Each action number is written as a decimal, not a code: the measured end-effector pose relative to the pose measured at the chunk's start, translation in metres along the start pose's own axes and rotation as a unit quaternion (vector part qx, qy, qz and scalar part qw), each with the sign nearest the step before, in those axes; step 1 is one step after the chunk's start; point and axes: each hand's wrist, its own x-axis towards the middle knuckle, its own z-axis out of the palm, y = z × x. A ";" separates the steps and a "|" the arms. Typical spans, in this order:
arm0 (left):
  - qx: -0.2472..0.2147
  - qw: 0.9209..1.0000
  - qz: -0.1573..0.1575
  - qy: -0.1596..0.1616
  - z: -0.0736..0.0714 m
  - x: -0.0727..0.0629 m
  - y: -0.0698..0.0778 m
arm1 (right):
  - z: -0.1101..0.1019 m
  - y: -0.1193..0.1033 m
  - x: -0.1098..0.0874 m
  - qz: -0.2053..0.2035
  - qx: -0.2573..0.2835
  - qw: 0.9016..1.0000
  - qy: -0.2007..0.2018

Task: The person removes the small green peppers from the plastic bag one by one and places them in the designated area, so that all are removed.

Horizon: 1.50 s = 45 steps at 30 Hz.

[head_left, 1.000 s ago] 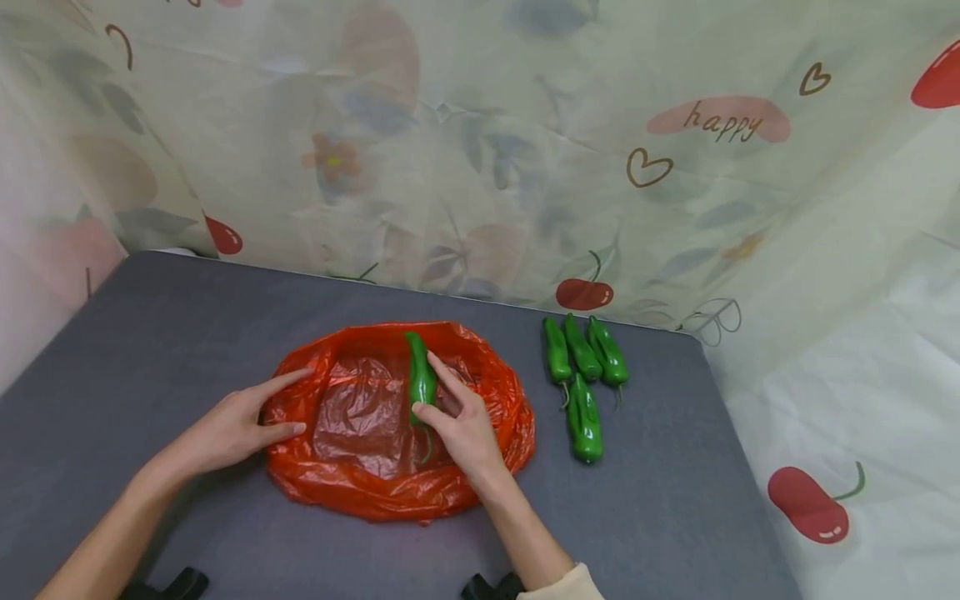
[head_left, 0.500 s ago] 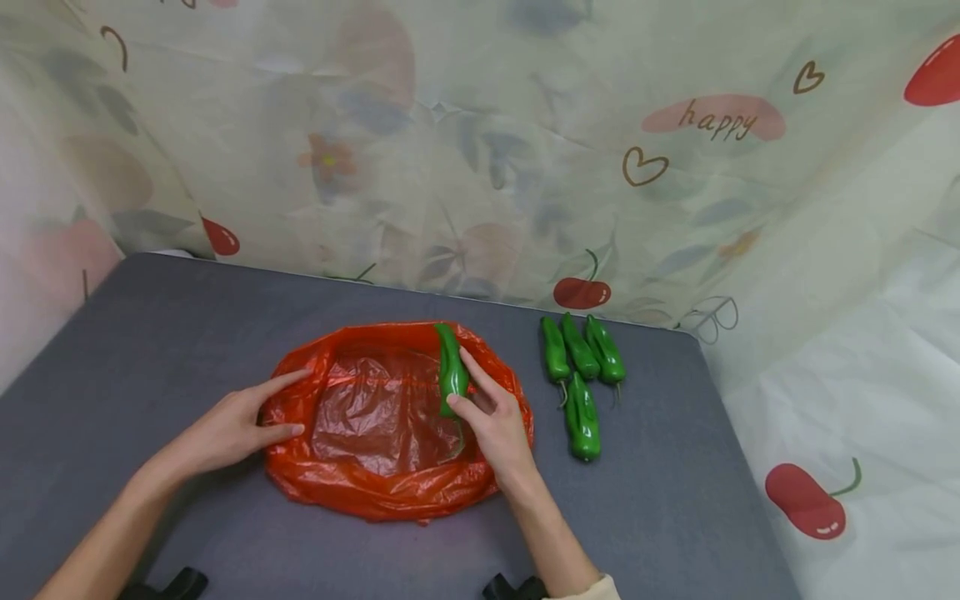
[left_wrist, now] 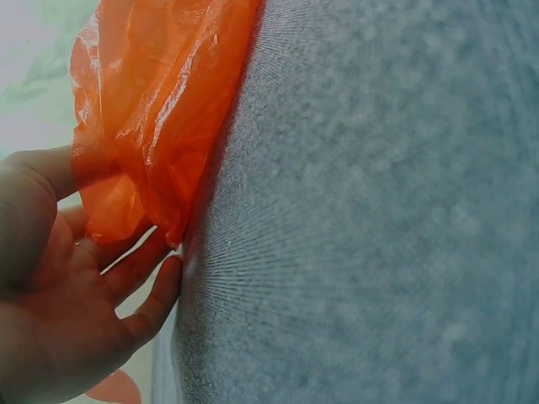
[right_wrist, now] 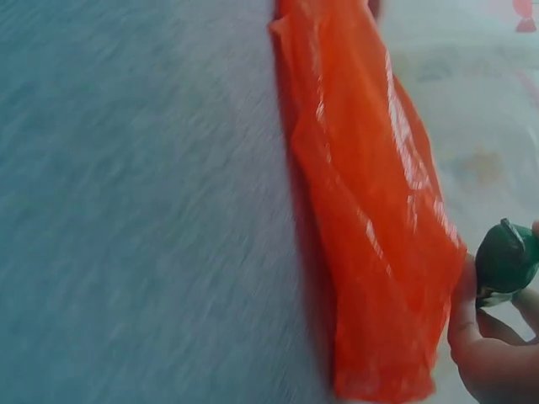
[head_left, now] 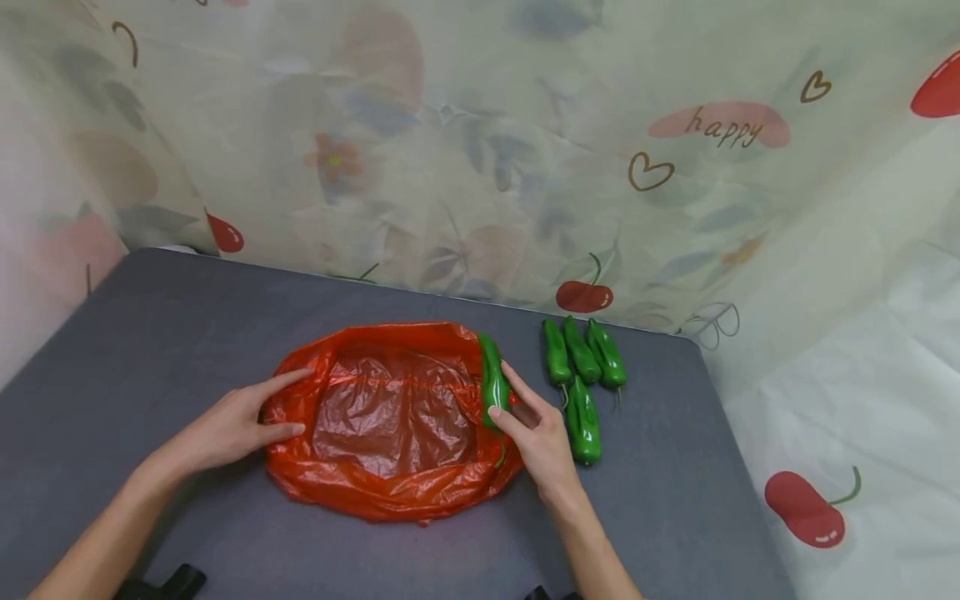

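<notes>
A red plastic bag (head_left: 397, 496) lies with its mouth spread wide, and its inside shows no contents. My left hand (head_left: 232, 429) holds the bag's left side, thumb and forefinger over the rim; the left wrist view shows the other fingers against the outside. My right hand (head_left: 543, 437) pinches a long green chili pepper (head_left: 492, 383) between thumb and fingers, above the bag's right rim, stem end toward me. Only one end of this pepper (right_wrist: 504, 259) shows in the right wrist view, beside the bag (right_wrist: 370, 219).
Several green peppers (head_left: 581, 354) lie grouped on the right of the grey table (head_left: 660, 508), one (head_left: 583, 425) nearer than the others. A patterned curtain (head_left: 450, 150) hangs behind the table. Black straps (head_left: 180, 579) show at the wrists.
My right hand has carried the green chili pepper rightward, from over the bag's middle to its right rim. My left hand stays on the bag's left side.
</notes>
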 end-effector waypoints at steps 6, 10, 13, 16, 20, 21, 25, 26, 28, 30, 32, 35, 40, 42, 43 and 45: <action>-0.004 1.000 -0.003 -0.007 -0.002 0.000 0.001 | -0.015 0.008 -0.006 0.002 -0.012 1.000 0.004; -0.011 1.000 -0.006 -0.010 -0.001 0.000 0.001 | -0.026 0.008 -0.009 -0.011 -0.019 1.000 0.004; -0.008 1.000 -0.004 -0.006 -0.001 0.000 0.001 | -0.036 0.007 -0.011 -0.023 -0.025 0.999 0.008; -0.008 1.000 -0.004 -0.003 0.000 0.000 0.001 | -0.046 0.006 -0.014 -0.027 -0.036 0.999 0.017; -0.010 1.000 -0.004 -0.005 0.000 0.001 0.002 | -0.057 0.006 -0.017 -0.024 -0.056 0.998 0.034; -0.009 1.000 -0.004 -0.005 0.000 0.000 0.002 | -0.059 0.006 -0.018 -0.023 -0.060 0.997 0.038; -0.004 1.000 -0.004 -0.004 0.000 0.000 0.001 | -0.067 0.005 -0.022 -0.016 -0.068 0.997 0.044; -0.003 1.000 -0.006 -0.004 0.000 0.000 0.001 | -0.069 0.005 -0.023 -0.014 -0.070 0.996 0.046; -0.002 1.000 -0.005 -0.005 0.000 0.001 0.001 | -0.073 0.004 -0.025 -0.010 -0.074 0.996 0.050; -0.003 1.000 -0.005 -0.006 -0.001 0.001 0.001 | -0.078 0.004 -0.026 -0.008 -0.078 0.995 0.056; -0.004 1.000 -0.006 -0.007 -0.001 0.001 0.001 | -0.082 0.005 -0.027 -0.007 -0.082 0.995 0.065; -0.002 1.000 -0.007 -0.007 -0.001 0.001 0.001 | -0.089 0.006 -0.029 -0.007 -0.086 0.993 0.074; -0.001 1.000 -0.006 -0.008 -0.001 0.001 0.001 | -0.103 0.010 -0.031 0.000 -0.102 0.991 0.086; -0.001 1.000 -0.005 -0.009 -0.001 0.001 0.000 | -0.108 0.012 -0.032 0.007 -0.109 0.989 0.094; -0.002 1.000 -0.005 -0.009 -0.001 0.001 0.000 | -0.111 0.012 -0.033 0.011 -0.112 0.989 0.098; -0.002 1.000 -0.006 -0.009 -0.001 0.001 0.000 | -0.115 0.013 -0.034 0.021 -0.117 0.987 0.107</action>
